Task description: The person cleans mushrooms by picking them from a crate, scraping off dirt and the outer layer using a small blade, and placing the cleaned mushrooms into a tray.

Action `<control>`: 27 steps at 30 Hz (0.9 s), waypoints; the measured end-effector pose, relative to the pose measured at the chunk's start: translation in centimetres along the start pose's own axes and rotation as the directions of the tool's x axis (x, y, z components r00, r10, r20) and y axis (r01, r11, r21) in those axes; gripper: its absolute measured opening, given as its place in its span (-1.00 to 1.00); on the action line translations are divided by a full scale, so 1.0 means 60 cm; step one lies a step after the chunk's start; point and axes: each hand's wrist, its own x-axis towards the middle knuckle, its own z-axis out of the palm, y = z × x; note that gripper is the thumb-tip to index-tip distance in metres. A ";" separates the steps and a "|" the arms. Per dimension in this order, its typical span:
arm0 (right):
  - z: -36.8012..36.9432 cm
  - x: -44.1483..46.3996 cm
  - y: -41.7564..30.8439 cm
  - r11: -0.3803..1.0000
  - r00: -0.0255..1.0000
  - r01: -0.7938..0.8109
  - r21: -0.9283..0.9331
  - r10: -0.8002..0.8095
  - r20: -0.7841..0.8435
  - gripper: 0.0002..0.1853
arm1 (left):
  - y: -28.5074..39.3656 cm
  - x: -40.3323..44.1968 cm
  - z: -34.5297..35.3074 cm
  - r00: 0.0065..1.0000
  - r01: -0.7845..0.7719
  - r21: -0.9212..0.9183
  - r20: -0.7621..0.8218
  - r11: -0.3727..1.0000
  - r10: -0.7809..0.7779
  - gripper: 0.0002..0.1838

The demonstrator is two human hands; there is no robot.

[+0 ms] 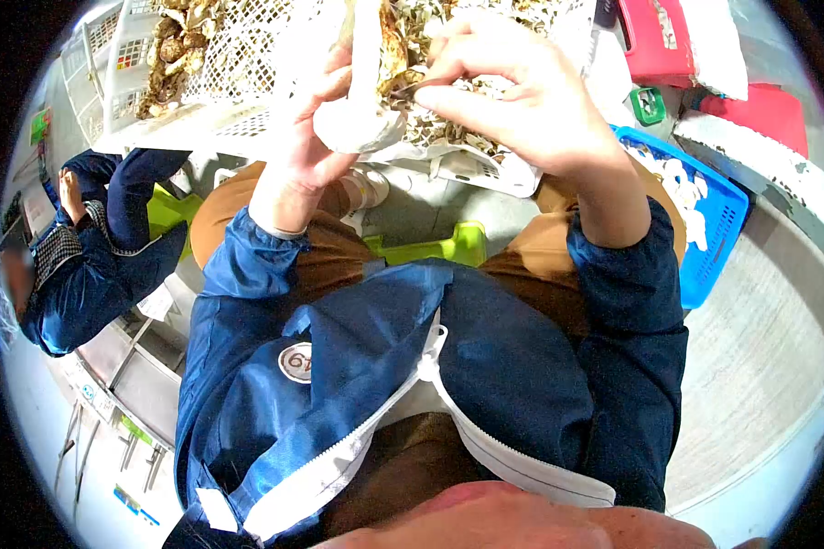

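A thick white mushroom (361, 123) with a rounded end and a long stem is in my left hand (316, 146), whose fingers wrap its left side. Brown, rough matter clings to the right side of the stem. Close on the right, my right hand (512, 96) pinches a small dark blade (407, 90) between thumb and fingers, its tip beside the stem. Below and behind both hands lie many thin scraps (457, 133) in a white crate (522, 183).
On the left, a white mesh basket (110, 91) holds brown mushrooms (178, 50). A blue basket (727, 215) with white pieces stands right, near a green container (648, 105) and red containers (654, 41). A person (91, 265) sits at far left. A lime-green stool (467, 245) is below.
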 end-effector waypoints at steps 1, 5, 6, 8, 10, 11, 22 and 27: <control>0.003 0.000 -0.006 0.999 0.999 -0.003 -0.041 0.004 0.032 -0.85 | -0.001 0.000 -0.002 1.000 0.002 0.040 -0.005 0.999 -0.002 -0.39; 0.013 -0.006 -0.021 0.988 0.999 -0.028 -0.151 0.031 0.022 -0.85 | -0.007 0.000 0.014 0.999 -0.020 0.208 -0.044 0.978 0.030 -0.38; 0.018 -0.007 -0.017 0.981 1.000 -0.003 -0.193 0.003 0.000 -0.85 | -0.008 0.001 0.014 0.998 -0.030 0.249 -0.054 0.968 0.045 -0.38; 0.025 -0.011 -0.010 0.960 0.998 0.044 -0.276 -0.057 -0.040 -0.85 | -0.009 0.004 0.012 0.994 -0.048 0.332 -0.073 0.942 0.076 -0.37; 0.026 -0.005 -0.017 0.975 1.000 -0.032 -0.221 0.031 -0.008 -0.89 | -0.007 -0.002 0.011 0.991 -0.038 0.339 -0.110 0.940 0.080 -0.36; 0.034 -0.006 -0.016 0.966 0.999 -0.008 -0.259 -0.001 -0.033 -0.90 | -0.008 -0.002 0.011 0.992 -0.041 0.332 -0.100 0.942 0.079 -0.36; -0.002 0.001 0.008 0.881 0.900 -0.078 -0.467 -0.139 -0.412 -0.91 | -0.015 -0.004 0.009 0.997 -0.018 0.186 -0.076 0.982 0.032 -0.33; -0.030 0.012 -0.020 0.938 0.911 -0.049 -0.342 -0.098 -0.400 -0.93 | -0.009 -0.001 -0.026 0.997 -0.004 0.107 -0.075 0.994 0.012 -0.32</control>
